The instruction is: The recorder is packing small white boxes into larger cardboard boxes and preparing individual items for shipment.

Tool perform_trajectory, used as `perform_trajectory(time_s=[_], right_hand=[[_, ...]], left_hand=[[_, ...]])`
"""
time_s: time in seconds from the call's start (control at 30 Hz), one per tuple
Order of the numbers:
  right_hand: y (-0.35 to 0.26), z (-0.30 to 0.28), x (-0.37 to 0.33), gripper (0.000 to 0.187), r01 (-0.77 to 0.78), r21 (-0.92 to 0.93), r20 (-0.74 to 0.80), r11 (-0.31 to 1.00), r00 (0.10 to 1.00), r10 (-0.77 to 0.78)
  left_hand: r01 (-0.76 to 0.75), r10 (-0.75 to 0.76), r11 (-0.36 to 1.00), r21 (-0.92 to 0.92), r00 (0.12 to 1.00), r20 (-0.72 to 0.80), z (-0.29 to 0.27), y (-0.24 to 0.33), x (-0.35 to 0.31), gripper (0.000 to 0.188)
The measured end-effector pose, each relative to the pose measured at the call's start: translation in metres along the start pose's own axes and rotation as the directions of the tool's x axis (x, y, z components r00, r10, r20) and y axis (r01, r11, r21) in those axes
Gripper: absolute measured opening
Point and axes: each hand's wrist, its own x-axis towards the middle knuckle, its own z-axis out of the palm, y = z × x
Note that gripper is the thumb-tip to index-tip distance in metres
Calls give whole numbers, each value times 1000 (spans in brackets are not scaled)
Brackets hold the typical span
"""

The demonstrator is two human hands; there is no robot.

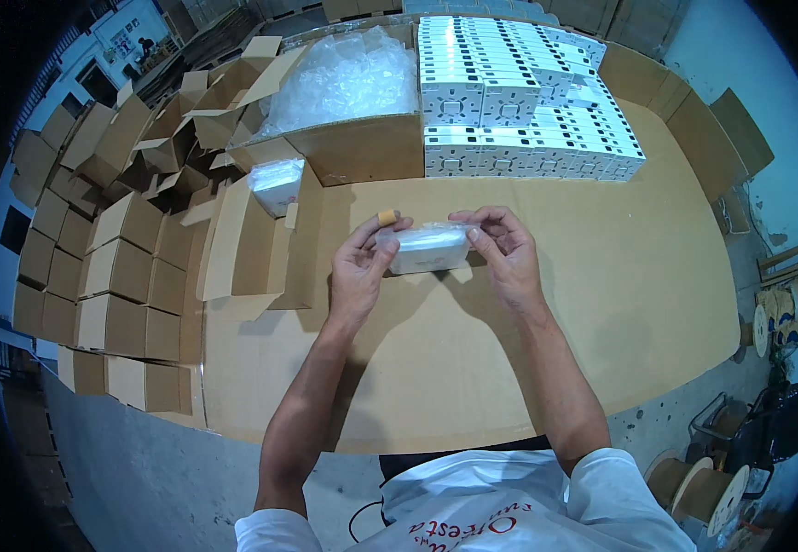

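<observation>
Between my hands, just above the cardboard-covered table (pixel 601 331), is a small white box (pixel 429 252) in a clear plastic bag. My left hand (pixel 359 271) pinches the bag's left end; a tan band wraps one of its fingers. At the bag's upper right edge, my right hand (pixel 508 253) grips the plastic between thumb and fingers. To the left stands an open brown carton (pixel 261 248), with a bagged white box (pixel 277 184) inside it near its far end.
Behind my hands, a large carton (pixel 362 152) holds a heap of clear plastic bags (pixel 344 81). Stacked white boxes (pixel 509 101) stand at the back right. Several small brown cartons (pixel 118 267) are piled along the left side. Wooden spools (pixel 707 492) rest on the floor at right.
</observation>
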Motion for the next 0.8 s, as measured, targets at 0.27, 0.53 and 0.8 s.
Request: perform_trajectory(time_s=[0.27, 0.53, 0.8], right_hand=[[8, -3, -8, 33, -158, -168, 85, 973, 981, 174], [-20, -12, -12, 20, -215, -324, 281, 921, 908, 311], [-14, -23, -14, 22, 126, -499, 476, 857, 867, 149]], left_hand=[[168, -182, 969, 179, 982, 60, -10, -5, -8, 33], [0, -122, 947, 322, 925, 359, -24, 26, -6, 20], [-139, -125, 894, 426, 836, 534, -33, 23, -7, 22]])
